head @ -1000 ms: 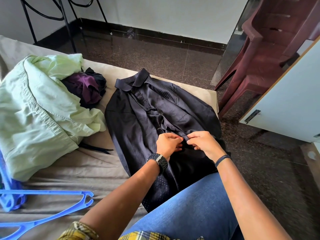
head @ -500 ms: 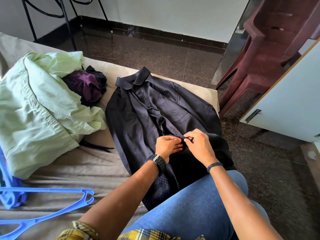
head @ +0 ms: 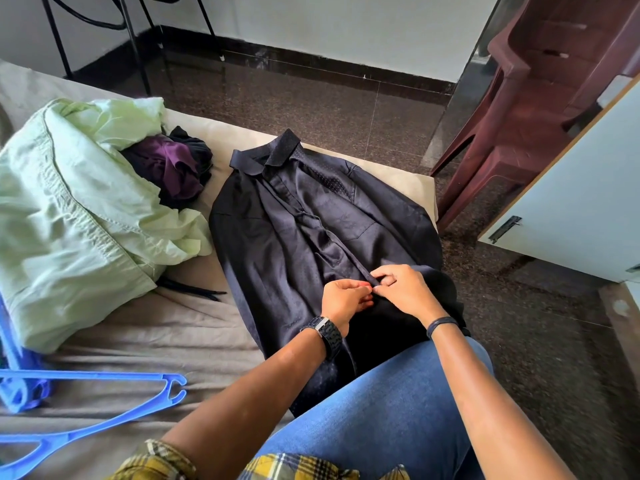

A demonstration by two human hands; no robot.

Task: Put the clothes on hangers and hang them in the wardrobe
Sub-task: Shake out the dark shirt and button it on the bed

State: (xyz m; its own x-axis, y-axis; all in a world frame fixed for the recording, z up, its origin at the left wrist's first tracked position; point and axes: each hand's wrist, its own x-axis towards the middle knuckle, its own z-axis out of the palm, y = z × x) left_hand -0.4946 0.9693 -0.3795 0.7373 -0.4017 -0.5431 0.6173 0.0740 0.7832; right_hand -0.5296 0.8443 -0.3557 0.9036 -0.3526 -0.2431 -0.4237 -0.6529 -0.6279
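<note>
A dark navy shirt [head: 277, 237] lies flat on the bed, collar away from me, its lower part over my knee. My left hand [head: 343, 297] and my right hand [head: 401, 289] meet at the shirt's front placket, and both pinch the fabric strip there. A blue plastic hanger [head: 100, 407] lies on the sheet at the lower left. A pale green garment [head: 69, 216] is heaped at the left, with a purple and black garment [head: 173, 164] beside it.
The beige bed sheet [head: 194, 341] ends at a dark stone floor [head: 311, 105]. A maroon plastic chair [head: 540, 84] stands at the upper right. A white wardrobe door [head: 581, 209] with a metal handle hangs open at the right. Black metal legs [head: 135, 50] rise at the back left.
Both hands have stayed on the placket and worked slightly along it. My right hand's fingers have shifted forward over the strip. The shirt and hanger have not moved.
</note>
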